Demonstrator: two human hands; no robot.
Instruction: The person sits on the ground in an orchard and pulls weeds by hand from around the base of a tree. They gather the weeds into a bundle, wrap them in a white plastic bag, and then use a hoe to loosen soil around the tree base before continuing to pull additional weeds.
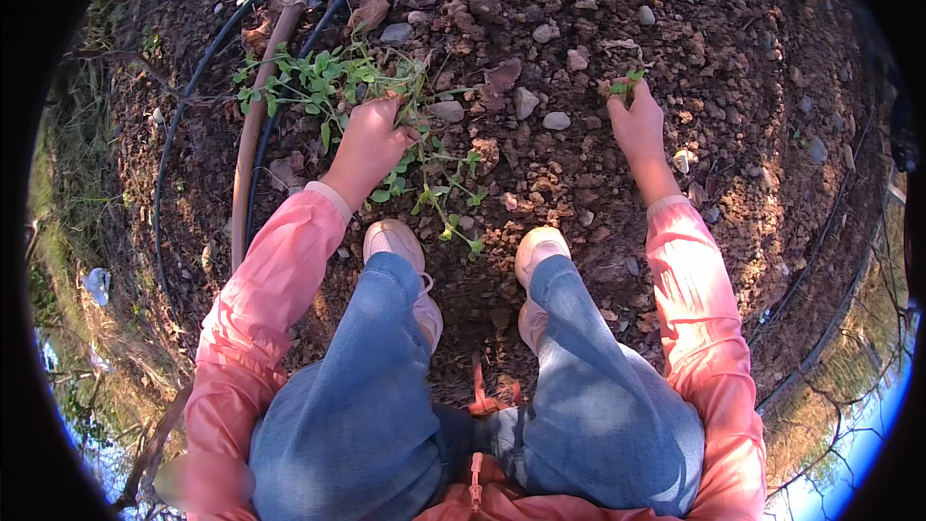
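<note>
A loose bunch of leafy green weeds (325,83) is gripped at its stems by my left hand (375,141). Its leaves spread to the left across a wooden pole, and trailing stems hang down towards my left shoe. Well to the right, my right hand (639,123) is low over the stony brown soil (600,7). Its fingers pinch a small green sprig (626,84), whose lower part is hidden by the fingers. I cannot tell whether the sprig is still rooted.
Left of my left hand runs a long wooden pole (249,152), with black irrigation tubes (168,152) on either side. Stones (556,121) and dry leaves (503,76) lie between my hands. My shoes (394,242) stand on the soil. More tubing (817,358) curves along the right.
</note>
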